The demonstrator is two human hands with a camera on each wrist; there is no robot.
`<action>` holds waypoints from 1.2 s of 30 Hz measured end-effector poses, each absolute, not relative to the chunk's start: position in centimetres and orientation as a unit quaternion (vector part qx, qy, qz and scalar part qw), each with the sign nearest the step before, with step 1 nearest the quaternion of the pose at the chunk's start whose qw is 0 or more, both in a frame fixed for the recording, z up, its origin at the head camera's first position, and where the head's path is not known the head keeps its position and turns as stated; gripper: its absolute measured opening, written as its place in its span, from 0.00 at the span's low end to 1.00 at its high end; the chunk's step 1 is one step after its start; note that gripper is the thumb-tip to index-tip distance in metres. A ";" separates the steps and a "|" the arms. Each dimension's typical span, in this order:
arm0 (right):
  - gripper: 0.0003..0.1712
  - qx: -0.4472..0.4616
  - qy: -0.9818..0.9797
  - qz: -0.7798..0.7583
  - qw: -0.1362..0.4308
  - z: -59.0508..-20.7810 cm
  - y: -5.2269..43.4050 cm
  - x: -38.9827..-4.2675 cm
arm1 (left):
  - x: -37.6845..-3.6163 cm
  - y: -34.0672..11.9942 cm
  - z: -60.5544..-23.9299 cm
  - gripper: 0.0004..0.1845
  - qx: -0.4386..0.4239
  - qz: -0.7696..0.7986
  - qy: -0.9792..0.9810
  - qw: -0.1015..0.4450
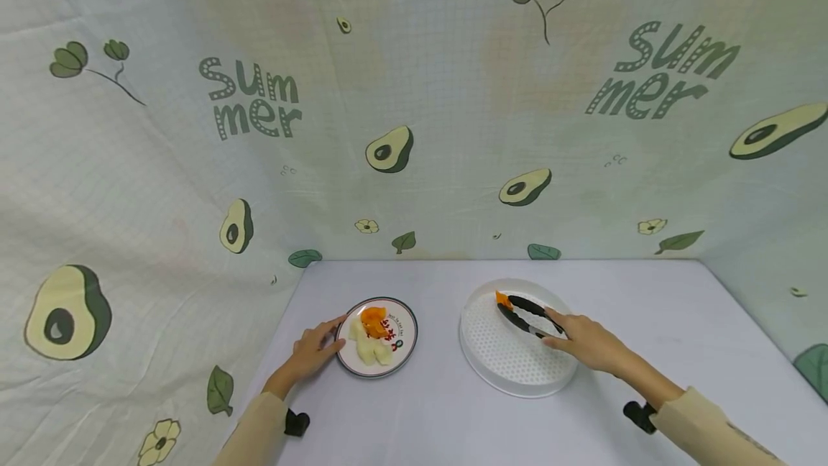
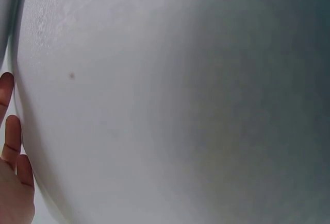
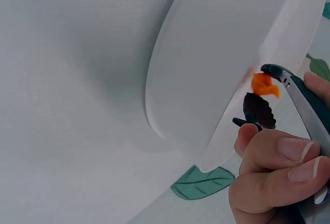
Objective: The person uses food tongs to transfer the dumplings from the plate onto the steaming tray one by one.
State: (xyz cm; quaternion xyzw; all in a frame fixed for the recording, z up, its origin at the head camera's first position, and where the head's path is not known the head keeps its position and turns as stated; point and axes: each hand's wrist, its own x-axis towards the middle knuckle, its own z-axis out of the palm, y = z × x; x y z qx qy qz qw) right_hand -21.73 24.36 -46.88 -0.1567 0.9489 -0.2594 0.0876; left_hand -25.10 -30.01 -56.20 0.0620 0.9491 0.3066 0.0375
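White plate, holding orange and pale pieces, touches outstretched left hand; right hand grips tongs over tray.

Over the round white tray, the right hand grips black-tipped tongs pinching an orange piece; left of it, the left hand touches a dark-rimmed plate bearing orange chunks and pale chunks.

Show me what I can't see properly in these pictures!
Head view: the tiny curved lettering on the plate is too small to read.
Head view: the orange food hides the bit of plate under it.
Left wrist view: the picture's left edge cuts off part of the left hand.
Right wrist view: the right hand covers part of the tongs.
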 end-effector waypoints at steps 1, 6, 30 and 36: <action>0.46 -0.155 0.949 -0.261 0.089 -47.0 24.4 -21.8 | -25.1 -30.0 -56.2 0.31 0.063 0.309 0.948 0.036; 0.46 -0.146 0.952 -0.250 0.101 -47.2 24.5 -22.1 | -25.1 -30.1 -56.3 0.31 0.061 0.311 0.948 0.036; 0.46 -0.201 0.931 -0.296 0.074 -44.6 21.0 -21.5 | -25.2 -29.9 -56.1 0.30 0.043 0.316 0.946 0.062; 0.45 -0.255 0.913 -0.310 0.072 -44.7 18.0 -20.9 | -25.5 -30.1 -56.0 0.30 0.041 0.319 0.945 0.061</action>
